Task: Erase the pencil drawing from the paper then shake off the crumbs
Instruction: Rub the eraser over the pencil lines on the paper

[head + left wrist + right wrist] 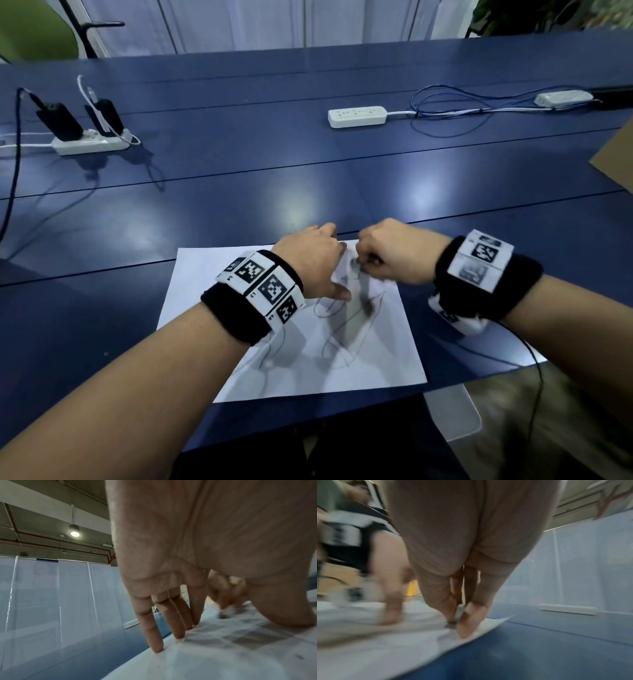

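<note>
Pinning the paper [294, 329] flat so it cannot slide, the left hand [313, 260] presses down with spread, straight fingers [171, 616], while the right hand [394, 255] pinches a small grey eraser [452, 624] against the pencil drawing [352, 318] near the sheet's far edge. The sheet lies at the near edge of a blue table [239, 192] holding power strips [357, 115], with pale partition panels [73, 595] behind.

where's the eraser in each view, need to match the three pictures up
Head: the eraser is mostly hidden inside the right hand, at the far edge of the paper.
Left wrist: a blurred grey eraser right of centre, under the right hand's fingers.
Right wrist: the eraser at centre, pinched at the fingertips.
Shared landmark: the paper's far edge against the blue table.
</note>
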`<state>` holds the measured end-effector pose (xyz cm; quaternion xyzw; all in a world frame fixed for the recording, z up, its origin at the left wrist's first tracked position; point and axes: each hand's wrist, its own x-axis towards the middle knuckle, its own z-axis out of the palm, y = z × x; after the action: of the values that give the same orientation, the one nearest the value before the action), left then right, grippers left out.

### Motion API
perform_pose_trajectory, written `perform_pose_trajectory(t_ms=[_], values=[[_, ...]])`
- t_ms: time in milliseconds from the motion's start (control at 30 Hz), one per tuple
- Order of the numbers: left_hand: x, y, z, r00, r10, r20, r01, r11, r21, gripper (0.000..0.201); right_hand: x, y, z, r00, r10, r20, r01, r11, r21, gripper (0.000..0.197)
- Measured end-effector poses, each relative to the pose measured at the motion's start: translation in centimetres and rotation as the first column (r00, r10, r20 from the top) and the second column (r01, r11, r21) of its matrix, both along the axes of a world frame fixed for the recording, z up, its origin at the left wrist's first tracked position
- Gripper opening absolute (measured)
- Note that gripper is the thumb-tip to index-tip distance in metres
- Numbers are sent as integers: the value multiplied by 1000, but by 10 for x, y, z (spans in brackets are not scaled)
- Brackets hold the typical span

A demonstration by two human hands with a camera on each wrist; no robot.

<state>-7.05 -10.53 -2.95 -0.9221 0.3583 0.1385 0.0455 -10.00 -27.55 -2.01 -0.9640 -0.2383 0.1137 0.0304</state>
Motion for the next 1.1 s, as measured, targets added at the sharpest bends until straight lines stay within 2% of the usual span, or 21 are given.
perform_pose_trajectory(t_ms=[100, 167, 300, 400, 433, 500, 567, 700, 900, 1100], values=[[0, 1, 2, 1000, 2, 1, -2, 1000, -2, 74, 20, -4, 0, 997, -64, 52, 65, 998, -23, 11], [0, 1, 1, 1000, 5, 2, -5, 1000, -3, 75, 14, -2, -1, 998, -44, 53, 46, 999, -29, 11], [0, 0, 0, 1000, 2, -4, -2, 1000, 7, 74, -17, 3, -2, 995, 54, -84, -49, 997, 56, 12], [0, -2, 3, 1000, -6, -18, 7, 1000, 27, 75, -2, 0, -2, 998, -38, -43, 38, 999, -8, 14], [0, -2, 4, 1000, -7, -21, 8, 999, 32, 75, 7, -3, -1, 996, -92, -9, 92, 996, -3, 17], [0, -3, 5, 1000, -6, -20, 7, 999, 37, 76, 17, -10, 0, 988, -155, 8, 154, 988, 31, 11], [-1, -2, 5, 1000, 0, -20, 1, 999, 36, 75, 12, -9, -2, 990, -139, 2, 139, 989, 42, 8], [0, -4, 5, 1000, -11, -16, 12, 999, 52, 76, -15, 0, -7, 994, -19, -109, 28, 997, 78, 13], [1, -5, 8, 1000, -20, -13, 21, 996, 83, 79, 18, -19, -3, 979, -204, 22, 203, 978, 52, 10], [1, -5, 6, 1000, -13, -10, 14, 998, 65, 78, -17, -3, -6, 993, -19, -117, 25, 998, 53, 19]])
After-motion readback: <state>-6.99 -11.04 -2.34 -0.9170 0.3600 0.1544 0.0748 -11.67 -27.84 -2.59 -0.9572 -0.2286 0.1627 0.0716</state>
